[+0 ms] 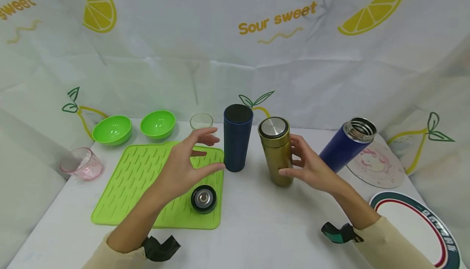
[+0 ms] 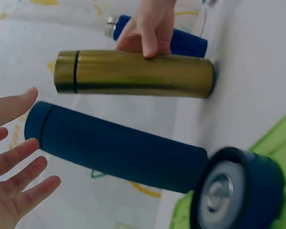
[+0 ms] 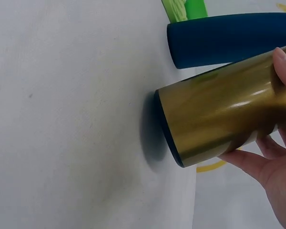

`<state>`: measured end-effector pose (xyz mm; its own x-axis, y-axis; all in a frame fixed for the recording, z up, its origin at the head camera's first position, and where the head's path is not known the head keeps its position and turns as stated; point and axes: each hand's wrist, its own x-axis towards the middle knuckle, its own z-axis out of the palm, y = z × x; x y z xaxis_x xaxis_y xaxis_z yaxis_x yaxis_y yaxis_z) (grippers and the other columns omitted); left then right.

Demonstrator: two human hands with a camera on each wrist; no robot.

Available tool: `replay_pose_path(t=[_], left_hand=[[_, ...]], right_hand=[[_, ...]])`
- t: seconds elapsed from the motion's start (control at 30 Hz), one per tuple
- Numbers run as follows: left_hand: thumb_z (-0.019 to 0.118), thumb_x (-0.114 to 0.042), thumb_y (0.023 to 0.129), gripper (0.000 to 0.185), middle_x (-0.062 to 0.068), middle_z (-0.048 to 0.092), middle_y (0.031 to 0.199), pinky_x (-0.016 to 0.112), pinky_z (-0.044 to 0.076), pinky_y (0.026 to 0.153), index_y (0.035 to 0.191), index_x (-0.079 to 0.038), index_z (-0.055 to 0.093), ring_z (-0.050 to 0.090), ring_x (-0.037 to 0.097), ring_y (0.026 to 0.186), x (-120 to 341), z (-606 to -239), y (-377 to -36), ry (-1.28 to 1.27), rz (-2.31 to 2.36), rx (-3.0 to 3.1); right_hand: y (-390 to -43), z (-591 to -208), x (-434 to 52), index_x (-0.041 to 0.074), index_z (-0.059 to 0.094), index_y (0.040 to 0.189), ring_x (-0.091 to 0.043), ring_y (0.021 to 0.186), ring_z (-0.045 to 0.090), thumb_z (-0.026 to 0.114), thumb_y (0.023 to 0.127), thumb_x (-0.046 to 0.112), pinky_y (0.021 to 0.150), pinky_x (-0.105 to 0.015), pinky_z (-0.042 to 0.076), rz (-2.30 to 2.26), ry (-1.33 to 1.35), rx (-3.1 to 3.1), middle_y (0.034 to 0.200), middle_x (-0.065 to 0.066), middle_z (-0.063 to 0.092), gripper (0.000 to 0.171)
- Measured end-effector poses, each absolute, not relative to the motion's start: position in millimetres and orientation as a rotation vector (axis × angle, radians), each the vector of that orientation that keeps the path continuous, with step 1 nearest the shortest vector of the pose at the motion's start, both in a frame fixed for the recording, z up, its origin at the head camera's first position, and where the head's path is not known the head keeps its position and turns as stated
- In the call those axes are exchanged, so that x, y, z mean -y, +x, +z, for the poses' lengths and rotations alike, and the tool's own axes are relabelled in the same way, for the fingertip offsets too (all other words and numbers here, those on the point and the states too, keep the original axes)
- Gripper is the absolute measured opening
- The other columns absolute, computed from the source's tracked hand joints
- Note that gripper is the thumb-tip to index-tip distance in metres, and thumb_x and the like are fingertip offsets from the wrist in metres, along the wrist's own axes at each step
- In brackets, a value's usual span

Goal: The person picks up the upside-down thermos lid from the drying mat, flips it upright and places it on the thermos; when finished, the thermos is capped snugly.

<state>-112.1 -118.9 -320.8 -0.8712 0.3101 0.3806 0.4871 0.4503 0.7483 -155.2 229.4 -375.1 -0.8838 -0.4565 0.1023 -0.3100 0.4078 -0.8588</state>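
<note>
My right hand (image 1: 312, 167) holds a gold thermos (image 1: 277, 155) with a steel-topped lid, thumb on the near side. In the right wrist view the thermos base (image 3: 169, 129) seems slightly raised, a shadow showing beside it. My left hand (image 1: 181, 165) is apart from everything, its fingers spread and bent a little, just left of an upright dark blue tumbler (image 1: 238, 138). Below that hand, a round black-rimmed lid (image 1: 203, 199) lies on a green drying mat (image 1: 136, 179), inner side up. A blue thermos (image 1: 339, 148) with an uncovered steel mouth stands beyond my right hand.
Two green bowls (image 1: 158, 124) and a clear glass (image 1: 201, 121) stand along the back. At the left edge a pink glass (image 1: 82, 164) is tilted. A pink-patterned round mat (image 1: 378, 165) and a white plate-like mat (image 1: 407, 228) lie at the right. A printed cloth (image 1: 205, 57) hangs behind.
</note>
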Motion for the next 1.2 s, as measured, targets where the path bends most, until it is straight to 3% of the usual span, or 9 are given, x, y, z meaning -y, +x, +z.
replay_pose_path(t=[0.3,0.43,0.57,0.77,1.03,1.2], left_hand=[[0.091,-0.033,0.076,0.091,0.001,0.057,0.145,0.05,0.053,0.102,0.153,-0.025,0.044,0.055,0.024,0.13,145.4,-365.2,-114.5,-0.6,-1.476,2.781],[0.091,-0.038,0.074,0.097,0.007,0.051,0.153,0.053,0.049,0.106,0.155,-0.019,0.042,0.052,0.032,0.133,154.5,-388.9,-111.1,-0.653,-1.447,2.892],[0.092,-0.041,0.072,0.101,0.005,0.048,0.156,0.057,0.045,0.111,0.156,-0.018,0.041,0.05,0.033,0.137,159.9,-403.6,-105.3,-0.674,-1.402,2.983],[0.095,-0.039,0.067,0.103,0.002,0.05,0.156,0.059,0.039,0.118,0.155,-0.02,0.043,0.047,0.032,0.143,166.4,-412.9,-101.9,-0.677,-1.397,3.049],[0.094,-0.038,0.069,0.088,0.003,0.061,0.144,0.059,0.042,0.114,0.146,-0.02,0.055,0.053,0.031,0.137,170.6,-414.4,-102.9,-0.819,-1.342,3.06],[0.094,-0.037,0.069,0.079,0.003,0.064,0.14,0.056,0.046,0.11,0.138,-0.019,0.062,0.056,0.031,0.132,169.8,-413.3,-102.8,-0.842,-1.316,3.078]], right_hand=[[-166.4,-381.7,-225.8,0.014,0.017,0.153,-0.053,0.151,0.029,0.077,0.087,-0.002,0.11,-0.072,0.037,-1.643,-0.609,-2.464,0.163,-0.023,0.028,0.091],[-170.7,-384.8,-223.6,0.013,0.015,0.152,-0.051,0.151,0.029,0.075,0.087,-0.005,0.111,-0.07,0.039,-1.709,-0.586,-2.441,0.163,-0.023,0.027,0.091],[-173.5,-387.5,-220.8,0.016,0.012,0.153,-0.049,0.15,0.031,0.073,0.089,-0.004,0.112,-0.069,0.039,-1.751,-0.549,-2.434,0.162,-0.022,0.027,0.091],[-177.0,-390.8,-217.8,0.021,0.012,0.151,-0.042,0.147,0.037,0.072,0.09,-0.005,0.112,-0.057,0.045,-1.755,-0.561,-2.437,0.159,-0.018,0.03,0.09],[-180.5,-391.5,-220.1,0.02,0.008,0.155,-0.05,0.152,0.028,0.069,0.089,-0.01,0.112,-0.071,0.037,-1.775,-0.648,-2.385,0.163,-0.021,0.023,0.094],[-180.3,-392.0,-225.0,0.02,0.007,0.156,-0.053,0.151,0.028,0.069,0.09,-0.009,0.111,-0.062,0.043,-1.746,-0.679,-2.402,0.163,-0.022,0.022,0.095]])
